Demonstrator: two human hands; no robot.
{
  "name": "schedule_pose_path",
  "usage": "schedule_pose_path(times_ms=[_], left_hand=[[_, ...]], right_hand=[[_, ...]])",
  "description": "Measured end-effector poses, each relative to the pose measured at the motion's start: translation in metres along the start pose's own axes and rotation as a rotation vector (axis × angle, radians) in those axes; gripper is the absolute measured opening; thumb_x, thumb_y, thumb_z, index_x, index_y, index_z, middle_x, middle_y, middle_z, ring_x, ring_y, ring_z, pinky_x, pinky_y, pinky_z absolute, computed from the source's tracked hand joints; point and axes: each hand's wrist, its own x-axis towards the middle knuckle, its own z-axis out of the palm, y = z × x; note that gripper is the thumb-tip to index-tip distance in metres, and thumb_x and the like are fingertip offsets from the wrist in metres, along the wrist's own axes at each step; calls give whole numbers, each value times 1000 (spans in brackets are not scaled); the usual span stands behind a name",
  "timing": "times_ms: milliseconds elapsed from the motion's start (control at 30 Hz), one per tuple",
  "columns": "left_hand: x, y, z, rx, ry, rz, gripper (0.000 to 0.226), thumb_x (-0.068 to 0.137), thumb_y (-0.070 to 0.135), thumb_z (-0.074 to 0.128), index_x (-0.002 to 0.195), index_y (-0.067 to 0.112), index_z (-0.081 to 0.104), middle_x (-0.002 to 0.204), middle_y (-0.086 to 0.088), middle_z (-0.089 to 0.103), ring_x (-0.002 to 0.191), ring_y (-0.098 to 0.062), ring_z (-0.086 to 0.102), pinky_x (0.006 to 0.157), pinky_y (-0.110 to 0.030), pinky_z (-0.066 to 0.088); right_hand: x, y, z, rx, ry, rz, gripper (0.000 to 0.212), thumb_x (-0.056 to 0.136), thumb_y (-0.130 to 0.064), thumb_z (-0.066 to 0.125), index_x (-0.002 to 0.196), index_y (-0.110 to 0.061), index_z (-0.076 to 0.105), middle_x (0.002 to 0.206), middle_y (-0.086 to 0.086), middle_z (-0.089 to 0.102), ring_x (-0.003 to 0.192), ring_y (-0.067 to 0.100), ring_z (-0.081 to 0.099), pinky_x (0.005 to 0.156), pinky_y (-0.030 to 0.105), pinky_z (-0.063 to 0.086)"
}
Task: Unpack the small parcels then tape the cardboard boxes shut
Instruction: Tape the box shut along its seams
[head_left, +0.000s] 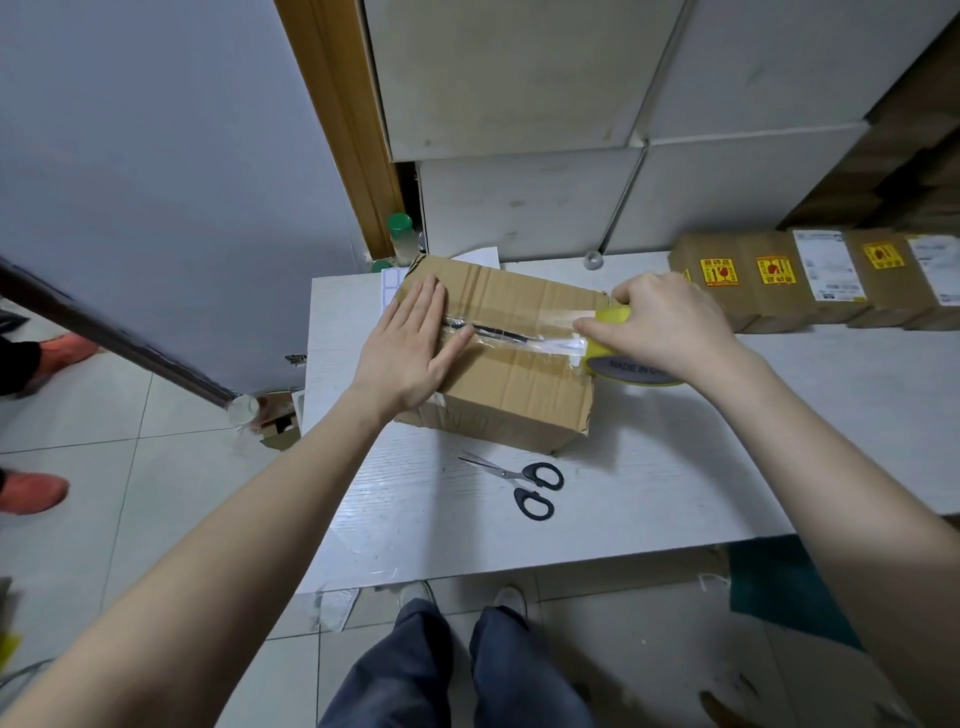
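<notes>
A brown cardboard box (519, 384) lies on the white table (675, 467) with its top flaps closed. A strip of clear tape (519, 332) runs along the top seam. My left hand (410, 348) lies flat on the left end of the box, fingers spread, pressing the tape down. My right hand (670, 322) grips a yellow tape roll (613, 358) at the box's right edge, with the tape stretched from the roll back across the seam.
Black-handled scissors (524, 480) lie on the table in front of the box. A row of small brown parcels (810, 280) with yellow stickers stands at the back right. White cabinets rise behind. Another person's orange shoes (36, 491) are on the floor at left.
</notes>
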Motion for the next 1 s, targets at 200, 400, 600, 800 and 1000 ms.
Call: schedule_pose_path(times_ms=[200, 400, 600, 800, 1000], left_hand=[[9, 12, 1, -24, -12, -84, 72, 99, 54, 11, 153, 8, 0, 161, -6, -7, 148, -15, -10, 119, -30, -8], [6, 16, 7, -4, 38, -66, 69, 100, 53, 11, 153, 11, 1, 161, -3, -4, 148, -13, -7, 119, -32, -5], [9, 18, 8, -21, 30, -95, 69, 100, 52, 10, 153, 10, 1, 161, -4, -5, 148, -15, -8, 118, -34, -7], [6, 63, 15, -104, 63, -51, 65, 102, 48, 11, 153, 8, 3, 161, -7, -5, 148, -16, -7, 117, -34, -6], [11, 85, 29, -102, 46, 20, 63, 102, 47, 12, 153, 11, 1, 161, -3, -6, 147, -12, -8, 119, -31, -6]], right_hand=[[3, 3, -3, 1, -34, 27, 43, 80, -53, 58, 65, -13, 61, 63, 3, 47, 74, 32, 48, 51, 31, 24], [1, 7, 2, -71, -94, 22, 52, 78, -62, 60, 72, -11, 62, 68, 6, 50, 75, 28, 46, 55, 30, 28], [-6, 38, -5, 212, -189, 99, 62, 77, -70, 53, 50, -15, 44, 46, 2, 35, 48, 19, 39, 48, 28, 22], [-14, 43, 6, 392, -94, 62, 45, 81, -45, 61, 58, -7, 52, 54, 4, 41, 55, 18, 41, 53, 32, 29], [-17, 50, 3, 445, -97, 71, 57, 83, -57, 56, 60, -5, 48, 58, 5, 34, 56, 18, 37, 56, 32, 26]])
